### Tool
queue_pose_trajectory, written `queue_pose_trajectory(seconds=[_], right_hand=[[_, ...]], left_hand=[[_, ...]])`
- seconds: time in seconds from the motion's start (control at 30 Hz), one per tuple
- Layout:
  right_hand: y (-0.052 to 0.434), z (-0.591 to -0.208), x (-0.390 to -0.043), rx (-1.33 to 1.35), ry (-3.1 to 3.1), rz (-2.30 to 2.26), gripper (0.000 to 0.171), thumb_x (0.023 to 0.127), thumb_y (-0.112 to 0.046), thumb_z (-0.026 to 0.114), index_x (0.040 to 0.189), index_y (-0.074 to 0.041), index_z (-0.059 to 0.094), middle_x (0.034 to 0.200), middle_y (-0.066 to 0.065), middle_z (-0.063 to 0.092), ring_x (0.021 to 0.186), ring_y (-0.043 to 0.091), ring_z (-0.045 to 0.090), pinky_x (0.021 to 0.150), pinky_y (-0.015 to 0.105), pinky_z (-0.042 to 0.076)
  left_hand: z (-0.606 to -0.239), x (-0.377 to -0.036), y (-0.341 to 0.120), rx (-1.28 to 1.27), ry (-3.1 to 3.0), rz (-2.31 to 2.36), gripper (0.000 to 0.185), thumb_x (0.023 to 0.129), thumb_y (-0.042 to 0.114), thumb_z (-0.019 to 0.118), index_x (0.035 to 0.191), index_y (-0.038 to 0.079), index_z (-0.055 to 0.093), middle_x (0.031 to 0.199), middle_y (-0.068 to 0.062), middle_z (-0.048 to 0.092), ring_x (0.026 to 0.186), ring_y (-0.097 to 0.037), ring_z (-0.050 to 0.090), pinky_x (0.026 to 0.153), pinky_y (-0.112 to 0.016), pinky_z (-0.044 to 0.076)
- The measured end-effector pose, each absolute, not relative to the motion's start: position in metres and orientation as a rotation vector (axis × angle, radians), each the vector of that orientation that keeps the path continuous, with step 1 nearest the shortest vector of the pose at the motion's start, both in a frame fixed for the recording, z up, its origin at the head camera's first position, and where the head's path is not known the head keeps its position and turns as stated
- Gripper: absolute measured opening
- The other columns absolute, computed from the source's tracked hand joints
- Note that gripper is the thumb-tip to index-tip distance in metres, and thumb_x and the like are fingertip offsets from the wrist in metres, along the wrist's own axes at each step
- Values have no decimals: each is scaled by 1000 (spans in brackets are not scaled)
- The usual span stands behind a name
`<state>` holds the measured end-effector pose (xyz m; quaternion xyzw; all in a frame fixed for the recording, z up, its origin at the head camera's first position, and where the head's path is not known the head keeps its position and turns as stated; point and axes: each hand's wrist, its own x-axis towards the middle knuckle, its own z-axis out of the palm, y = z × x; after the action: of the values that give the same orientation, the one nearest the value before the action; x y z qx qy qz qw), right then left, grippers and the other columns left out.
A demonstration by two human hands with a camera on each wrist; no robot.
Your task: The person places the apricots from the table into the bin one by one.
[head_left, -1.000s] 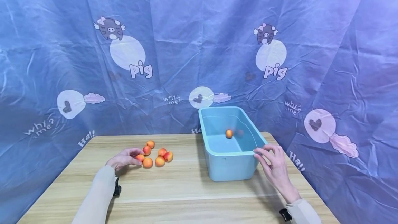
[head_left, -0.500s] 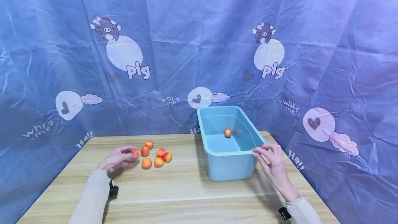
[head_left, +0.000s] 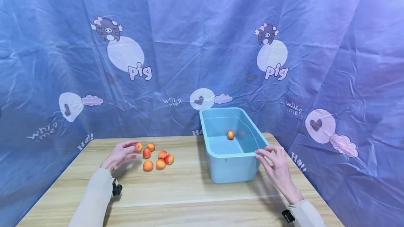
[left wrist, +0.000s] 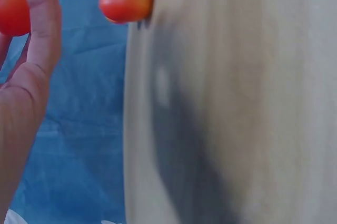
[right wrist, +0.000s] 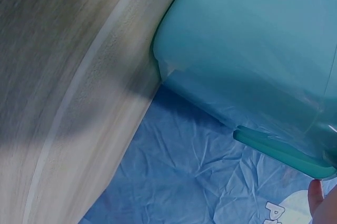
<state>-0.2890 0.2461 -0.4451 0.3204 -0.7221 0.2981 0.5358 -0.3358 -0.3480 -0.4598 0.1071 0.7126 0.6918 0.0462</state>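
Note:
My left hand (head_left: 121, 152) pinches one small orange-red apricot (head_left: 138, 146) at its fingertips, lifted a little above the wooden table (head_left: 176, 199). The left wrist view shows that apricot (left wrist: 11, 7) beside my finger (left wrist: 42, 21), and another apricot (left wrist: 125, 1) lying on the table. Several more apricots (head_left: 156, 157) lie in a loose group just right of the hand. A light blue plastic tub (head_left: 231, 165) stands to the right with one apricot (head_left: 230, 135) inside. My right hand (head_left: 275, 165) rests with its fingertips on the tub's near right rim (right wrist: 284, 150).
A blue printed cloth (head_left: 202, 45) hangs close behind and around the table. The tub stands near the table's far right corner. Bare wood lies in front of both hands.
My left hand has picked one apricot out of the group and lifted it up and slightly to the left. The right hand stays on the tub's rim.

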Motion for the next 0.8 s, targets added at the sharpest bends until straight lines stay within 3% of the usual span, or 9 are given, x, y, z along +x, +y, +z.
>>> queue_pose_trajectory(seconds=[0.13, 0.27, 0.43, 0.63, 0.8], right_hand=[[247, -445, -289, 762, -1712, 716, 37, 93, -41, 61, 92, -8, 77, 92, 15, 61, 87, 33, 47, 84, 28, 30], [246, -445, -289, 768, -1712, 715, 36, 93, -41, 61, 92, -8, 77, 92, 15, 61, 87, 33, 47, 84, 28, 31], [246, -442, -289, 773, -1715, 713, 36, 93, -41, 61, 93, -9, 77, 92, 14, 61, 87, 32, 47, 83, 29, 31], [245, -442, -288, 765, -1727, 713, 36, 94, -41, 60, 93, -9, 77, 93, 14, 61, 88, 32, 46, 85, 27, 30], [246, -444, -288, 758, -1718, 718, 37, 93, -42, 61, 92, -9, 77, 91, 14, 61, 86, 31, 46, 81, 32, 30]], left_hand=[[-454, -340, -343, 390, 2208, 2108, 47, 97, 11, 60, 140, -3, 47, 112, 8, 68, 108, -17, 66, 93, -39, 55], [-449, -342, -336, 385, 2251, 2073, 52, 96, 13, 63, 140, -6, 44, 113, 6, 68, 109, -20, 66, 93, -40, 54], [-441, -344, -324, 390, 2273, 2088, 59, 93, 14, 67, 140, -11, 41, 111, 1, 69, 105, -21, 68, 94, -45, 53], [-433, -347, -311, 448, 2270, 2094, 47, 93, 12, 67, 134, -6, 52, 105, 4, 71, 96, -17, 70, 89, -44, 56], [-424, -349, -299, 491, 2257, 2087, 47, 92, 11, 68, 133, -6, 52, 103, 2, 71, 92, -19, 71, 90, -46, 55]])
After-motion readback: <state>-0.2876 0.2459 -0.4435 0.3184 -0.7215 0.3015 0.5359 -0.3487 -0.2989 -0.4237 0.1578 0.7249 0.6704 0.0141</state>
